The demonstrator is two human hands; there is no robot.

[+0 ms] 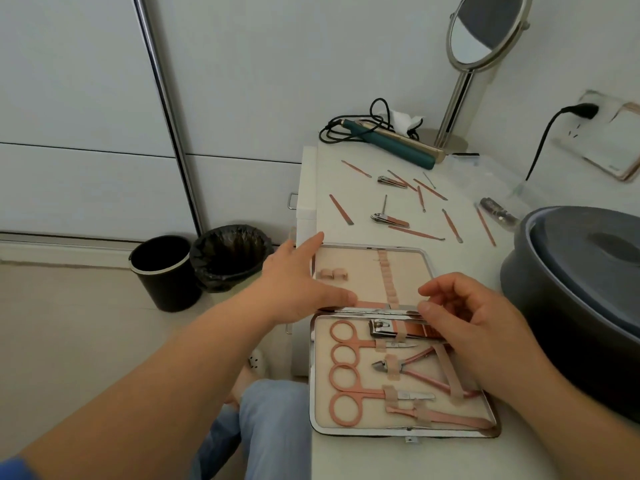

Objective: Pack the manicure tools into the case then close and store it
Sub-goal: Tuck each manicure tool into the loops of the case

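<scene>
The manicure case (426, 271) lies open flat on the white table. Its near half holds pink-handled scissors (346, 355), a nipper (408, 367), tweezers and a large nail clipper (384, 329) under elastic straps. The far half is nearly bare. My left hand (298, 278) rests with straight fingers on the far half's left edge, thumb at the hinge. My right hand (474, 323) hovers over the hinge and the large clipper, fingers loosely curled, thumb tip touching a thin metal tool (374, 309) along the hinge. Several loose pink tools (415, 233) and two small clippers (389, 220) lie beyond the case.
A grey lidded tub (581, 289) stands right of the case. A green hair straightener (394, 142) with its cord, a round mirror (485, 26) and a wall socket (588, 110) are at the back. Two black bins (166, 271) stand on the floor to the left.
</scene>
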